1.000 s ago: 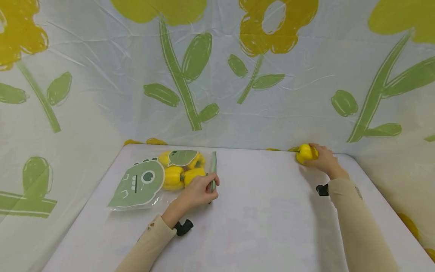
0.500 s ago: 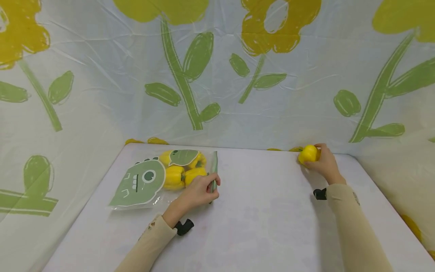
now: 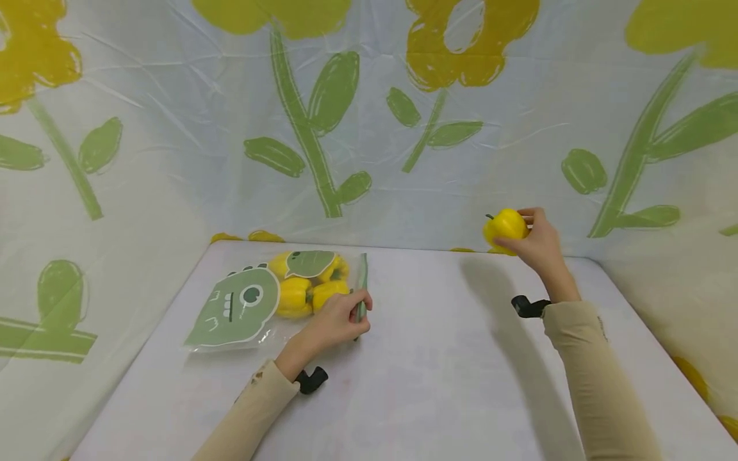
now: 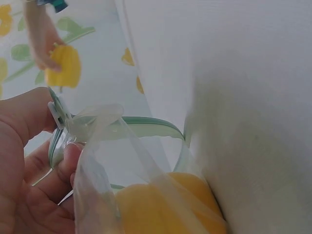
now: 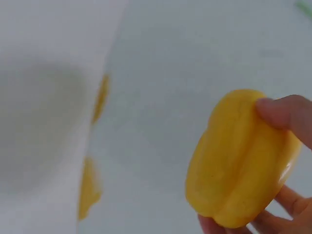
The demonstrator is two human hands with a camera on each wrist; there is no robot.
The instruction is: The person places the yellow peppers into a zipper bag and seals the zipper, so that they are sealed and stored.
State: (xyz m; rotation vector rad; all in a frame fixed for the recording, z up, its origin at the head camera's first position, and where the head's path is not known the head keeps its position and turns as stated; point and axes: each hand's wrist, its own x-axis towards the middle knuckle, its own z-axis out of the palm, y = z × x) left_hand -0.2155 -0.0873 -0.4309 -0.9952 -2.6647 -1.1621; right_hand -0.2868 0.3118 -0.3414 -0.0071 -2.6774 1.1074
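Your right hand [image 3: 541,248] and its pepper [image 3: 506,224] have risen above the table [image 3: 426,371], thumb and fingers clasping its sides. Your left hand [image 3: 333,322] pinches the bag [image 3: 239,323] by its rim, more peppers [image 3: 295,296] inside. Ease the right grip and that pepper could slip; slacken the left and the rim might close.

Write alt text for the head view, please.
A right hand holds a yellow bell pepper in the air near the far right of a white table. At left, the left hand grips the green-edged end of a clear cartoon-printed bag with yellow peppers inside. A flower-printed sheet hangs behind.
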